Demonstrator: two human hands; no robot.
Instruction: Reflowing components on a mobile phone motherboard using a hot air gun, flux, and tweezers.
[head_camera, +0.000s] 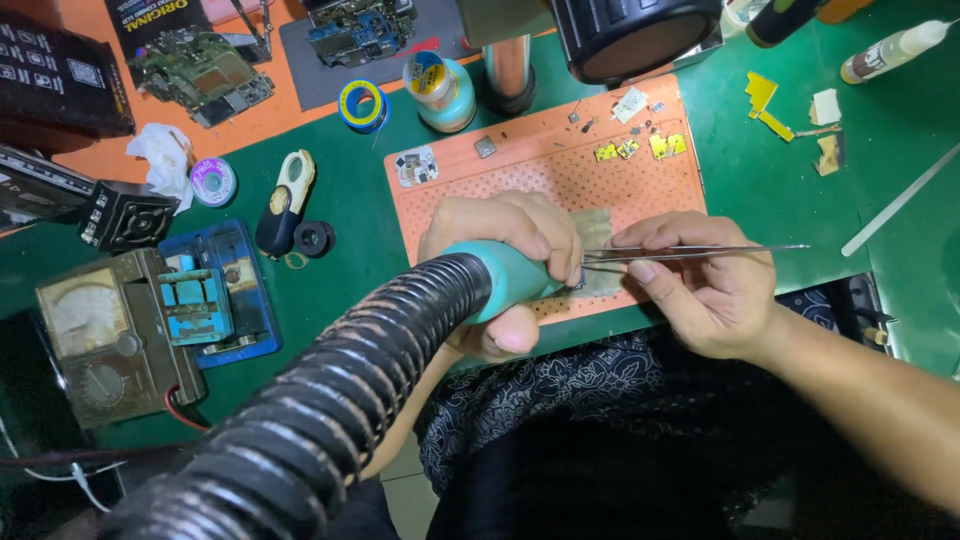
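Fingers of my left hand (505, 275) wrap tight round the teal hot-air handpiece with its ribbed black hose (500, 280), nozzle aimed rightward at a small translucent piece (597, 232) on the perforated orange work mat (545, 165). My right hand (705, 290) pinches slim steel tweezers (690, 252), lying left-right, tips meeting that nozzle between both hands. Beyond lie tiny yellow shield parts (640, 148), a solder spool (361, 105), and a brown analogue meter (105, 335) far left; nothing blocks the spot.

Analog meter (95, 330), solder spool (361, 104), perhaps circuit boards (205, 70) beyond.
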